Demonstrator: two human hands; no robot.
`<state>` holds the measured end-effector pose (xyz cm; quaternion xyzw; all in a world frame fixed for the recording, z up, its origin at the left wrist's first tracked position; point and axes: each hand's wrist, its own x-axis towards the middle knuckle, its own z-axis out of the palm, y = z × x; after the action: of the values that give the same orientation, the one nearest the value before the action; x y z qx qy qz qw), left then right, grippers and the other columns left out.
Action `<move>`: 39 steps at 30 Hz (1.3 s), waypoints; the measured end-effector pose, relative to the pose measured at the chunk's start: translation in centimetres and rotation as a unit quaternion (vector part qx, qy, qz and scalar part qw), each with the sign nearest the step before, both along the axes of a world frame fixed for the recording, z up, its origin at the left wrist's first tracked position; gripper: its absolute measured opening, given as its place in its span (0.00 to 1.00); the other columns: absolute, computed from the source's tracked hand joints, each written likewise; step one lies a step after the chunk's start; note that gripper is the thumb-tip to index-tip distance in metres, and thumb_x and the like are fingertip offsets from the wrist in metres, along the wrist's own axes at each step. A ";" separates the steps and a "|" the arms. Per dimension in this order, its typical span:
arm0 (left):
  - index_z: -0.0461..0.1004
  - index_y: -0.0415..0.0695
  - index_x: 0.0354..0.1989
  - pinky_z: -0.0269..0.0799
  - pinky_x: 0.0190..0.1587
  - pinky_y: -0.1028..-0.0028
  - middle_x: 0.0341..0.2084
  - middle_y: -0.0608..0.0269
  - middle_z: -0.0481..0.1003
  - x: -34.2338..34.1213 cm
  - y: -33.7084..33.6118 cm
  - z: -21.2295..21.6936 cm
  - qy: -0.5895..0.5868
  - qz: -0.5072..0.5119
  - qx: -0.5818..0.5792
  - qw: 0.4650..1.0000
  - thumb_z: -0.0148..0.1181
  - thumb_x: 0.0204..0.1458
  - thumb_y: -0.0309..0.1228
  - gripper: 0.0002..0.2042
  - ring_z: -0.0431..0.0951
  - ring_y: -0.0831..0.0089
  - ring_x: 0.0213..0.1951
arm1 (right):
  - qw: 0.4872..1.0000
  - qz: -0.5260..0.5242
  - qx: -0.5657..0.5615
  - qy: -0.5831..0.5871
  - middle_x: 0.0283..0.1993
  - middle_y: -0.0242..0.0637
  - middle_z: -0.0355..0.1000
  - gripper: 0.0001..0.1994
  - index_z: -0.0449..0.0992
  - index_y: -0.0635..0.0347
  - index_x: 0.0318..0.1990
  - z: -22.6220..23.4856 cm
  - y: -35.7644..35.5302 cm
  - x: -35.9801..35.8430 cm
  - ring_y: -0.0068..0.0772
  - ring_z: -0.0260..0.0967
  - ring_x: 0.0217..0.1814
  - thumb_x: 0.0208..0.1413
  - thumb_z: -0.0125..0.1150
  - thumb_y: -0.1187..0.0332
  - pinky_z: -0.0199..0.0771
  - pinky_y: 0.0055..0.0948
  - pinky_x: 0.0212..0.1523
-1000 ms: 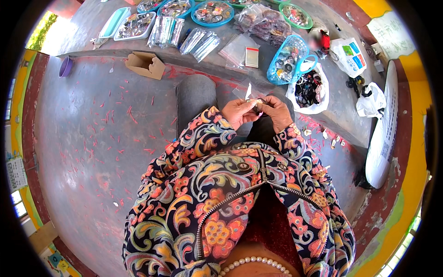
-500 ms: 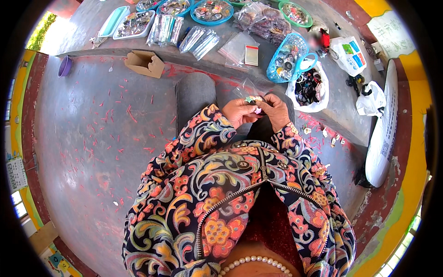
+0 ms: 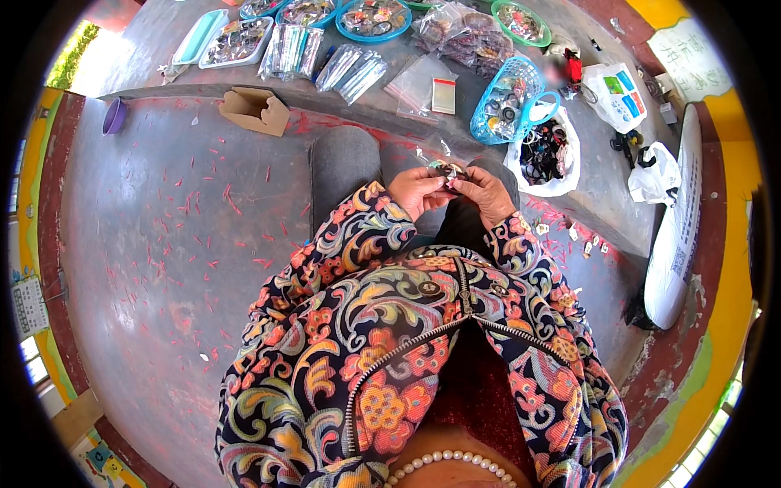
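Above my lap, my left hand (image 3: 416, 193) and my right hand (image 3: 486, 197) meet with closed fingers. Between them is a small clear plastic bag (image 3: 439, 154), its glossy film standing up past the fingertips. Dark band-like pieces, probably hair ties (image 3: 450, 170), with light and greenish bits show at its lower part; the fingers cover much of them. Just beyond my right hand, a white plastic bag (image 3: 574, 172) on the ledge holds a heap of dark bands. A blue plastic basket (image 3: 486, 128) with small packed items stands beside it.
Along the raised ledge lie clear bags (image 3: 407, 88), bundles of silvery packets (image 3: 351, 71), a blue round tray (image 3: 374, 37) and a green one (image 3: 521, 24). On the floor are a cardboard box (image 3: 255, 111), a purple bowl (image 3: 115, 117) and red scraps. A long white sack (image 3: 674, 244) lies right.
The clear bag's film has shifted and stands up differently. My fingers have closed in over the pieces, and the green and white bits show less. Both arms stay nearly in place.
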<state>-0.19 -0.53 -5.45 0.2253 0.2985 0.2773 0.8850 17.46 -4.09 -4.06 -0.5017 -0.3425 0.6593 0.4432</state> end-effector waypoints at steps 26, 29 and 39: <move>0.64 0.38 0.46 0.70 0.36 0.76 0.37 0.57 0.72 0.1 -0.4 1.4 -0.007 -0.011 0.049 0.999 0.45 0.51 0.26 0.13 0.74 0.68 0.39 | 0.998 -0.039 0.036 -0.028 0.30 0.30 0.68 0.09 0.70 0.64 0.34 1.1 -0.5 -1.3 0.16 0.63 0.30 0.49 0.57 0.68 0.64 0.15 0.28; 0.63 0.39 0.46 0.70 0.36 0.76 0.36 0.57 0.72 0.0 -0.4 1.3 0.000 -0.005 0.052 0.999 0.45 0.51 0.25 0.13 0.75 0.69 0.38 | 0.999 -0.021 0.036 -0.018 0.30 0.29 0.68 0.10 0.70 0.65 0.36 0.6 -0.5 -1.1 0.16 0.64 0.31 0.49 0.57 0.69 0.65 0.16 0.30; 0.63 0.39 0.47 0.72 0.34 0.77 0.38 0.57 0.70 0.4 -0.6 0.3 0.003 -0.006 0.086 0.996 0.46 0.50 0.26 0.14 0.74 0.68 0.39 | 0.995 -0.064 0.042 -0.066 0.30 0.28 0.68 0.09 0.71 0.64 0.35 -0.4 -0.6 -1.7 0.15 0.63 0.31 0.48 0.58 0.69 0.64 0.15 0.32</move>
<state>0.22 -1.11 -5.20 0.3029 0.2754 0.2958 0.8631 15.80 -4.74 -4.45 -0.5458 -0.3657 0.5801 0.4816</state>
